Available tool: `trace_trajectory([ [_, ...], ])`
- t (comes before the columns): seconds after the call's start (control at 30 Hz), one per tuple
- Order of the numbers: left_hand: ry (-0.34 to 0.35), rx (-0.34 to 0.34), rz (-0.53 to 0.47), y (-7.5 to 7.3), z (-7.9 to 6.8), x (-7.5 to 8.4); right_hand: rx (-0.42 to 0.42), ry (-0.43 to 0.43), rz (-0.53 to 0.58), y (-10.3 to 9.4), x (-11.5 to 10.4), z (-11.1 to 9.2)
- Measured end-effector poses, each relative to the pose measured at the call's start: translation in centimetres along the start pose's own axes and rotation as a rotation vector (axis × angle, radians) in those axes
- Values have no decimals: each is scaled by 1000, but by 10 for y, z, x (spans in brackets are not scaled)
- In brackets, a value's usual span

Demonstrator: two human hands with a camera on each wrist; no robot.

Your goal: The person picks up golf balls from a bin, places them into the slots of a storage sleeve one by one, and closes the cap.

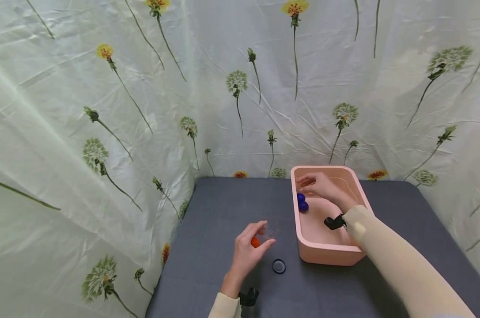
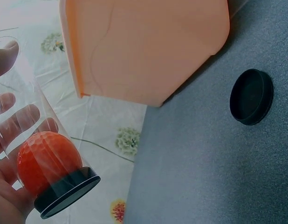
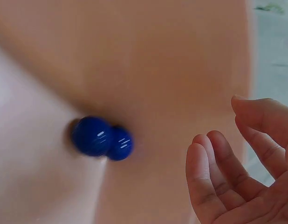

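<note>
My left hand (image 1: 245,255) grips a clear plastic tube (image 1: 270,230), its fingers and thumb curled round the wall. Inside the tube an orange dimpled golf ball (image 2: 48,161) sits against a black end cap (image 2: 67,192). Over the pink bin (image 1: 333,248), my right hand (image 1: 321,185) reaches in past the rim with its fingers loosely bent and nothing between them. Two shiny blue balls (image 3: 92,136) lie together against the bin's left wall, a short way from the right fingertips. A loose black cap (image 1: 279,266) rests on the table between the left hand and the bin.
The dark grey table (image 1: 208,221) carries the bin on its right side. A pale floral curtain (image 1: 164,88) hangs behind and along the left of the table. The bin's raised walls surround the right hand. Small black cameras (image 1: 335,222) are strapped at both wrists.
</note>
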State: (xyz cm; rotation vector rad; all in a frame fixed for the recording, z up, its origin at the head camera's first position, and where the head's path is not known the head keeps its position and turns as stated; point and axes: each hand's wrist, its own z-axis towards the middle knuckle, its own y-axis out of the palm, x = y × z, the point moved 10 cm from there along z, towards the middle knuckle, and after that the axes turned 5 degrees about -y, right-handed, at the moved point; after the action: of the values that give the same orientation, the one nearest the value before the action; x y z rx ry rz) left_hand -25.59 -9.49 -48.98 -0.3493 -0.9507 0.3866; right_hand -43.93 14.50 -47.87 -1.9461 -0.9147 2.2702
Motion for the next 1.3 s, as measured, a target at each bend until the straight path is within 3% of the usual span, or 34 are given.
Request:
trace_trajectory([
  [0.2, 12, 13, -14, -1, 1, -1, -67, 53, -72, 4, 34, 7],
  [0.43, 25, 20, -12, -2, 2, -2, -143, 53, -149, 7, 51, 8],
  [0.67, 3, 20, -18, -2, 3, -6, -224, 92, -149, 15, 68, 9],
  [1.07, -50, 12, -37, -6, 0, -14, -302, 136, -197, 37, 82, 6],
  [1.3, -56, 14, -38, -7, 2, -18, -283, 148, -231, 35, 86, 12],
])
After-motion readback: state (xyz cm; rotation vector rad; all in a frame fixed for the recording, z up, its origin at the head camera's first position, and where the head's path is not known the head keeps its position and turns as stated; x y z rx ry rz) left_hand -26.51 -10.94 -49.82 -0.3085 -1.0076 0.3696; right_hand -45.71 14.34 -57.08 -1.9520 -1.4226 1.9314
